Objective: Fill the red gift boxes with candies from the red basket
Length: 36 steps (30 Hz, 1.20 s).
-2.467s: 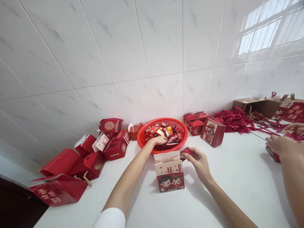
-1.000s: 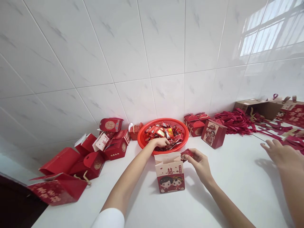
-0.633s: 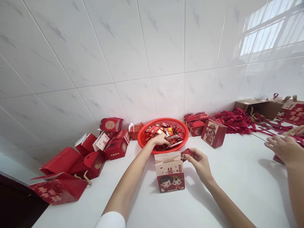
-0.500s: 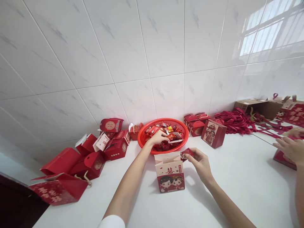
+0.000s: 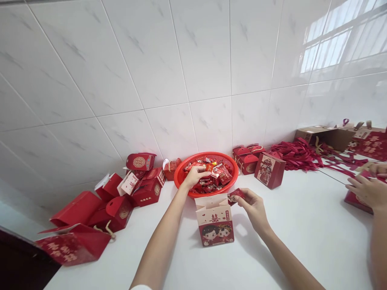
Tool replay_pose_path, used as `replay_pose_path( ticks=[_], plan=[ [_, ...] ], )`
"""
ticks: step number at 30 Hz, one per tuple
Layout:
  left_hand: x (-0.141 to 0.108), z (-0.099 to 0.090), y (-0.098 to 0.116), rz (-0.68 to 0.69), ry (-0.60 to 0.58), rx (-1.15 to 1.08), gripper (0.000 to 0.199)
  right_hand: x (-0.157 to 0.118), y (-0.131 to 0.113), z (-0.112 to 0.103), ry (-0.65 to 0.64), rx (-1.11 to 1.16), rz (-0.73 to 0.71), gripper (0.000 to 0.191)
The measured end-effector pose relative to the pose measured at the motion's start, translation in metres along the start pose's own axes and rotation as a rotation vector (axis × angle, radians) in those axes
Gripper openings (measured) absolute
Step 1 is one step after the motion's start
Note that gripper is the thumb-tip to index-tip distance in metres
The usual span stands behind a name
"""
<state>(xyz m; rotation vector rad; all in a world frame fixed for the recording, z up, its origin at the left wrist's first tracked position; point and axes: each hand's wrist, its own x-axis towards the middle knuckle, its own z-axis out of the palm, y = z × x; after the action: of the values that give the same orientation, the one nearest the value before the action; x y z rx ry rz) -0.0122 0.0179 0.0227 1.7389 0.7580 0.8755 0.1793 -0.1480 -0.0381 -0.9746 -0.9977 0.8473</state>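
Observation:
My left hand (image 5: 195,177) is over the red plastic basket (image 5: 178,183), its fingers pinched on a small red candy packet (image 5: 209,168). More wrapped candies (image 5: 222,173) fill the basket beneath it. My right hand (image 5: 254,205) grips a dark red candy packet (image 5: 235,196) beside the top right edge of a gift box (image 5: 215,225). That box stands upright on the white table, its pale top flaps open and two cartoon figures on its front. What lies inside the box is hidden.
Red gift boxes (image 5: 105,209) are heaped at the left. More boxes (image 5: 269,170) and a pile of crimson ribbons (image 5: 298,155) stand right of the basket, near an open cardboard box (image 5: 335,139). At the far right, another person's hands (image 5: 367,189) work at a red box (image 5: 358,201).
My left hand has lifted slightly from the candies, and a small red packet now shows at its fingertips. My right hand stays beside the box with its packet. The view has shifted slightly.

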Motion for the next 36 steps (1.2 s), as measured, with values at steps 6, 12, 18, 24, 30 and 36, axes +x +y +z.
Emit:
replay_pose_path(
  ticks=[6, 12, 18, 24, 30, 36],
  plan=[
    [-0.009, 0.000, -0.006, -0.043, -0.024, 0.003, 0.035, 0.003, 0.001, 0.000, 0.055, 0.152, 0.073, 0.040],
    [-0.007, 0.001, -0.013, -0.100, 0.046, -0.060, 0.039, 0.005, 0.002, -0.003, 0.049, 0.177, 0.107, 0.034],
    [-0.006, 0.004, -0.012, -0.171, 0.108, -0.158, 0.039, 0.005, -0.001, -0.002, 0.045, 0.178, 0.130, 0.032],
    [-0.006, 0.005, -0.011, -0.135, 0.170, -0.194, 0.035, 0.004, -0.003, -0.001, 0.024, 0.251, 0.203, 0.031],
    [-0.011, 0.013, -0.005, -0.165, 0.222, -0.272, 0.036, 0.007, -0.010, 0.002, -0.052, 0.388, 0.309, 0.035],
    [-0.010, 0.029, 0.000, -0.128, 0.334, -0.348, 0.038, 0.026, -0.030, 0.017, -0.203, 0.403, 0.337, 0.037]
  ],
)
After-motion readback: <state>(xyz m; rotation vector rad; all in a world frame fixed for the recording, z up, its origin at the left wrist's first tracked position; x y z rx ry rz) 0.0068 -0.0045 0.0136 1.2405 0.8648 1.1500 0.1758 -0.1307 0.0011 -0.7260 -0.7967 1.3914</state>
